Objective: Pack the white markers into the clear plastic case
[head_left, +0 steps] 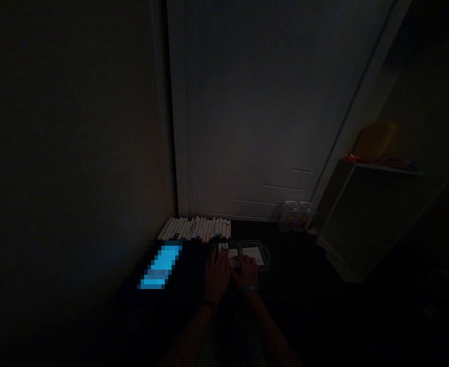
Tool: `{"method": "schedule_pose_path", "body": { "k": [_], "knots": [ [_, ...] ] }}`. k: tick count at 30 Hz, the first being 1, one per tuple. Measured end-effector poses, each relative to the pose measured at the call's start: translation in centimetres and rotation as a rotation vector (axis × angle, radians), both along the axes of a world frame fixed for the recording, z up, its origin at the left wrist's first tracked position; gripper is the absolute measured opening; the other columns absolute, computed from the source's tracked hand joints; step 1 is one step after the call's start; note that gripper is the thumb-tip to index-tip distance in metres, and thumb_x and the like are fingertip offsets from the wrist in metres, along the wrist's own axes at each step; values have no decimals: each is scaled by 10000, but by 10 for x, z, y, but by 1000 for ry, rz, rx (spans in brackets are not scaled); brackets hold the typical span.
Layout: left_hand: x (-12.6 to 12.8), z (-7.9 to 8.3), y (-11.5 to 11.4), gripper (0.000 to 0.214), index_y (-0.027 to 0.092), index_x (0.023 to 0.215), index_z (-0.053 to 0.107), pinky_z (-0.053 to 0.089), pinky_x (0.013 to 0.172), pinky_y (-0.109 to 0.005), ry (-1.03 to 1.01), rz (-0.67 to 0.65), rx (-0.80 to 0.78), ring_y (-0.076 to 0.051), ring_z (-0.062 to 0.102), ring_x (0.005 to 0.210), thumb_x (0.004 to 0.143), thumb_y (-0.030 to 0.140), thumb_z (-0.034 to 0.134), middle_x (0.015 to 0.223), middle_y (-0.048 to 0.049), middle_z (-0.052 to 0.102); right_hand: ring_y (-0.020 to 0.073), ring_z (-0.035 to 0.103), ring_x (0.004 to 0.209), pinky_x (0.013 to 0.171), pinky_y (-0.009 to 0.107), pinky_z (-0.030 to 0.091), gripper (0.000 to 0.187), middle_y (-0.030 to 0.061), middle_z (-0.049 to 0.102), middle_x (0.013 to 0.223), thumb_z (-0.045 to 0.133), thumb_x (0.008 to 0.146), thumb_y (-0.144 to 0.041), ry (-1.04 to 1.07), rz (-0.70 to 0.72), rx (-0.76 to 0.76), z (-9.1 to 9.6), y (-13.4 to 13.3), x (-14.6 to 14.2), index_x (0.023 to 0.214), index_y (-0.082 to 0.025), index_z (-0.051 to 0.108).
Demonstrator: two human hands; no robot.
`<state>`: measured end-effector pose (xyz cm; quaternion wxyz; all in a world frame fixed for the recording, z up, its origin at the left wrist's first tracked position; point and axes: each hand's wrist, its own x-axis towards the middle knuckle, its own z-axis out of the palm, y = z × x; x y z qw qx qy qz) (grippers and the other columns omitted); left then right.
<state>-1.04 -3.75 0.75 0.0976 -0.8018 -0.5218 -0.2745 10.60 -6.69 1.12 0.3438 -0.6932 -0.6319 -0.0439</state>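
Observation:
The room is very dark. My left hand (217, 276) lies over the left half of an open grey plastic case (255, 250), its fingers near several white marker pens (222, 248) lying in the case. My right hand (245, 270) sits beside it, with its fingertips on or just above a white card (232, 258) in the case. A pale band circles my right wrist. In this dim light I cannot tell whether either hand grips anything. A long row of white marker pens (194, 229) lies beyond the case, apart from both hands.
A glowing, pixelated blue screen (160, 266) lies left of my hands. A white door (247, 117) and a wall (71, 142) rise behind the pens. Small clear packets (296, 216) stand by the door, and a low shelf (377, 167) holds a yellow object (374, 140) at right.

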Motion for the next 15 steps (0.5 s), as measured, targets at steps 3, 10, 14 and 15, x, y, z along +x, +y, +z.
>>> {"method": "schedule_pose_path", "body": {
  "k": [3, 10, 14, 15],
  "knots": [
    [0, 2, -1, 432, 237, 1266, 458, 332, 991, -433, -9, -1, -1, -241, 239, 1319, 857, 183, 330, 1366, -15, 429, 212, 479, 952, 801, 308, 336, 309, 31, 593, 1014, 589, 769, -397, -9, -8, 1, -1, 0, 0, 1052, -273, 596],
    [2, -2, 4, 432, 193, 1255, 469, 300, 1015, -439, 1, -20, 6, -231, 282, 1303, 848, 163, 326, 1354, -43, 443, 221, 472, 963, 804, 314, 326, 393, 19, 591, 1042, 601, 763, -370, -16, 1, -29, 2, 0, -1, 1151, -333, 548],
    [2, -5, 6, 422, 189, 1243, 479, 279, 1031, -441, -8, -36, 10, -222, 303, 1295, 849, 175, 329, 1341, -48, 459, 221, 458, 983, 809, 316, 319, 311, 14, 584, 1050, 590, 773, -372, -37, -14, -37, 3, -2, -1, 1083, -348, 591],
    [2, -5, 7, 415, 190, 1236, 488, 282, 1029, -438, -18, -34, 6, -222, 310, 1291, 852, 183, 328, 1338, -50, 463, 221, 456, 984, 809, 316, 319, 297, 14, 585, 1051, 589, 775, -369, -40, -7, -39, 3, -2, -1, 1071, -345, 598]
  ]
}}
